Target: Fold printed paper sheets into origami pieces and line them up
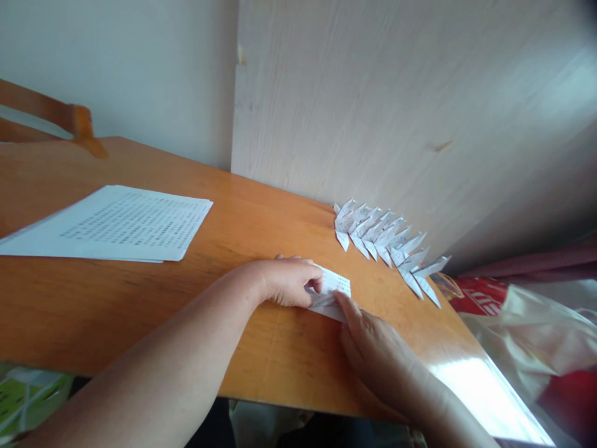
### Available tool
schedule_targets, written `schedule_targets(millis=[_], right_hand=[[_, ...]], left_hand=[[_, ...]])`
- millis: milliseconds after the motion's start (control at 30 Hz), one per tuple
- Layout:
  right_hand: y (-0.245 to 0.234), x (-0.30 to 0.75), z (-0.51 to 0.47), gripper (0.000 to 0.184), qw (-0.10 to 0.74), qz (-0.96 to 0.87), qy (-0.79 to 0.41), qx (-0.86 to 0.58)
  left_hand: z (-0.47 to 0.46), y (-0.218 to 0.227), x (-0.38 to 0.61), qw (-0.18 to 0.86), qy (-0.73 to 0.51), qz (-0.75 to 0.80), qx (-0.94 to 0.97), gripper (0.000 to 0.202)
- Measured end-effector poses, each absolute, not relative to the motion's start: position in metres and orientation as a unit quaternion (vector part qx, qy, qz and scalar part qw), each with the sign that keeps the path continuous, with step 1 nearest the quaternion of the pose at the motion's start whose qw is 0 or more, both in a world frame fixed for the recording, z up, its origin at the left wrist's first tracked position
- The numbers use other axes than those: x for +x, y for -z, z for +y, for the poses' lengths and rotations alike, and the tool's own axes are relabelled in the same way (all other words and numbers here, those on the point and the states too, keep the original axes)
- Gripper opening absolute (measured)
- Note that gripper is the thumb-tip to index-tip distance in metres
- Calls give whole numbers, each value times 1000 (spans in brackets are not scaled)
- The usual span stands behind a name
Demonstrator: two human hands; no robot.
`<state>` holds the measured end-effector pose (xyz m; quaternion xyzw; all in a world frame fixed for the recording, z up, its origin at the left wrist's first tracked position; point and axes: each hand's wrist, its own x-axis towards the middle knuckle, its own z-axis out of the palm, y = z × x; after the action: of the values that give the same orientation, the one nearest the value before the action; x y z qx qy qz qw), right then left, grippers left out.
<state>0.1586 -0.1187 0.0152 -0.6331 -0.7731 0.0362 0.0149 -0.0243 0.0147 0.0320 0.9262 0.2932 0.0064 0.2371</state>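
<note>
My left hand (289, 280) rests on the orange wooden table (261, 224), its fingers curled and pressing down on a small folded slip of printed paper (334, 287). Close beside it, my right hand (373, 348) lies flat on the table, its fingertips pushing on the slip's near edge. Beyond the hands, a row of several folded paper pieces (385, 239) lies overlapping along the foot of a pale wooden panel (396, 106).
A stack of printed sheets (121, 224) lies at the table's left. A wooden chair back (56, 115) shows at far left. A clear plastic bag over something red (536, 323) sits off the table's right edge. A white wall stands behind.
</note>
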Motion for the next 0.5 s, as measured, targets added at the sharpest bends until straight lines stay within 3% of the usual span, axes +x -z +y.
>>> schedule_targets(millis=[133,500], right_hand=[[-18,158,-119,55,30,-780,-63,-621],[-17,155,-121,51,15,-786,-51,-616]], left_hand=[[16,-36,-27,237,6,287,928,22],[22,-33,-30,273,17,320,907,23]])
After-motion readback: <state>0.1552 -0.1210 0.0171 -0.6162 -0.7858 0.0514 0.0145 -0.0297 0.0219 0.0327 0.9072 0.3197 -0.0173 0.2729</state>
